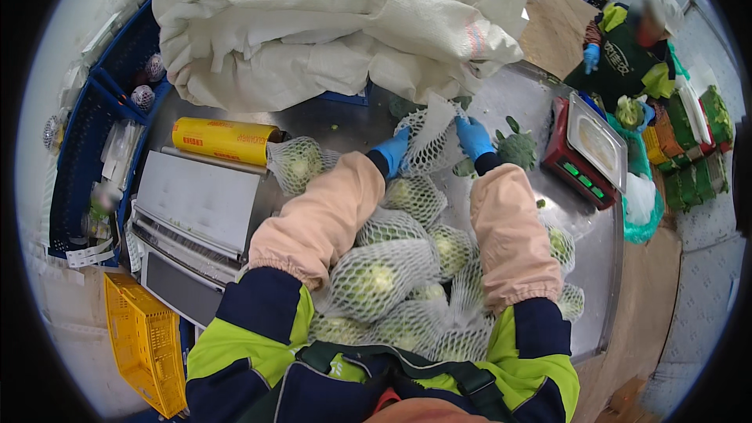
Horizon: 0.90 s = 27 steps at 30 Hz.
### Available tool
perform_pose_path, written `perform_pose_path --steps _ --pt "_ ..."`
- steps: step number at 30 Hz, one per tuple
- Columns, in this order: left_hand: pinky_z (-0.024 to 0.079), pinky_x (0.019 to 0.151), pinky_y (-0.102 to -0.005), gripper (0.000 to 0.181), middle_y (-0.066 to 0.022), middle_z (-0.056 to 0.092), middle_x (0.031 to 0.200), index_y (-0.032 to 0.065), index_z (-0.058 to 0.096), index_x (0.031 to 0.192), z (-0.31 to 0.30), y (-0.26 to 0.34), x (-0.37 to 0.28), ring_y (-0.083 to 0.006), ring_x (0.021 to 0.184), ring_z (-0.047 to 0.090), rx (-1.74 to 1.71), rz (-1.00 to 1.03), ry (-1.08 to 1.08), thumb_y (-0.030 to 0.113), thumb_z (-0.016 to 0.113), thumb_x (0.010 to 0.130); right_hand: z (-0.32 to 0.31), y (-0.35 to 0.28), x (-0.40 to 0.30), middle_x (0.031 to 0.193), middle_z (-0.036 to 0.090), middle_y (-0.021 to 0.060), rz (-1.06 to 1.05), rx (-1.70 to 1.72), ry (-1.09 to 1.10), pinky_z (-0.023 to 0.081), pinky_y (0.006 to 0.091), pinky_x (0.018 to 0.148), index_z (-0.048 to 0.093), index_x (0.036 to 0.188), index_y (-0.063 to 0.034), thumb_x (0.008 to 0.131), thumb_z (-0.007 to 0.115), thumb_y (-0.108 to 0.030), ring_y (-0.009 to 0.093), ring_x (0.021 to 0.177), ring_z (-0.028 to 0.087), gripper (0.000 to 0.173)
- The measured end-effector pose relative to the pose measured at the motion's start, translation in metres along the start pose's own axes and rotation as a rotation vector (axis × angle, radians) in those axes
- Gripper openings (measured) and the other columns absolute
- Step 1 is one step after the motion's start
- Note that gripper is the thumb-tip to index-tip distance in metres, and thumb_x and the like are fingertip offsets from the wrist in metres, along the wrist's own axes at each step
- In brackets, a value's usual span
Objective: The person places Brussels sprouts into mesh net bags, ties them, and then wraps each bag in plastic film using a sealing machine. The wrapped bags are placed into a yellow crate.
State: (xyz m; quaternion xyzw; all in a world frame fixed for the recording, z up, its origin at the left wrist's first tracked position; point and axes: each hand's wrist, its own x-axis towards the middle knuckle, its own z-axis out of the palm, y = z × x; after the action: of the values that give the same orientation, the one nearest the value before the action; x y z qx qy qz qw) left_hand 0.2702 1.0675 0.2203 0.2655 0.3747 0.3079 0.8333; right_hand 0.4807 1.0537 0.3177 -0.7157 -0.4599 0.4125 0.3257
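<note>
My left hand [392, 150], in a blue glove, grips the left side of a white foam net sleeve [432, 135] at the top of the pile. On the sleeve's right side is my right hand [473, 137], also gloved in blue, its fingers at the net's upper edge. What the sleeve holds is hard to tell. A broccoli head [517, 150] lies just right of my right hand, with another dark green piece [405, 107] behind the sleeve. Below my hands, several netted green vegetables [376, 279] are heaped on the metal table [587, 282]. One more netted vegetable [298, 165] sits left of my left hand.
A film-wrapping machine [197, 200] with a yellow film roll [223, 140] stands at left. Large white woven sacks [329, 41] cover the table's back. A red scale [578, 153] is at right. Blue crates [88, 158] and a yellow crate [147, 341] are far left. A co-worker [631, 53] stands at upper right.
</note>
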Motion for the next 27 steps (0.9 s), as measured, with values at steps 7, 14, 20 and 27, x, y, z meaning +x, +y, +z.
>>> perform_pose_path --steps 7,14,20,27 --pt "0.043 0.101 -0.0412 0.066 -0.0106 0.047 0.138 0.0114 0.036 0.141 0.042 0.008 -0.039 -0.0282 0.120 0.051 -0.261 -0.019 -0.036 0.058 0.021 0.097 0.035 0.073 0.030 0.124 0.057 0.0198 -0.373 0.147 -0.208 0.043 0.0345 0.094 0.044 0.133 -0.0009 0.092 0.056 -0.033 0.027 0.115 0.054 0.054" --pt "0.045 0.097 -0.0350 0.051 -0.0087 0.057 0.125 0.0068 0.043 0.136 0.095 0.037 -0.160 -0.0200 0.111 0.056 0.019 0.679 -0.274 0.038 0.049 0.095 -0.054 -0.027 -0.152 0.122 0.051 0.0028 -0.432 0.545 -0.322 0.037 0.0252 0.096 0.040 0.136 -0.0045 0.100 0.041 -0.029 0.011 0.112 0.048 0.044" --pt "0.047 0.094 -0.0355 0.058 -0.0095 0.058 0.121 0.0051 0.051 0.126 0.114 0.034 -0.236 -0.0200 0.108 0.058 0.115 0.542 -0.392 0.050 0.056 0.089 -0.077 -0.034 -0.264 0.144 0.035 0.0074 -0.546 0.643 -0.368 0.031 0.0295 0.106 0.025 0.146 -0.0047 0.102 0.033 -0.030 0.015 0.125 0.041 0.052" --pt "0.052 0.079 -0.0273 0.026 -0.0001 0.062 0.112 0.0122 0.059 0.114 0.175 0.027 -0.328 -0.0103 0.093 0.060 0.184 -0.128 -0.407 0.020 0.060 0.089 -0.070 -0.022 -0.369 0.132 0.051 0.0133 0.047 0.814 -0.451 0.037 0.0337 0.104 0.042 0.134 0.0011 0.099 0.040 -0.030 0.022 0.120 0.050 0.047"
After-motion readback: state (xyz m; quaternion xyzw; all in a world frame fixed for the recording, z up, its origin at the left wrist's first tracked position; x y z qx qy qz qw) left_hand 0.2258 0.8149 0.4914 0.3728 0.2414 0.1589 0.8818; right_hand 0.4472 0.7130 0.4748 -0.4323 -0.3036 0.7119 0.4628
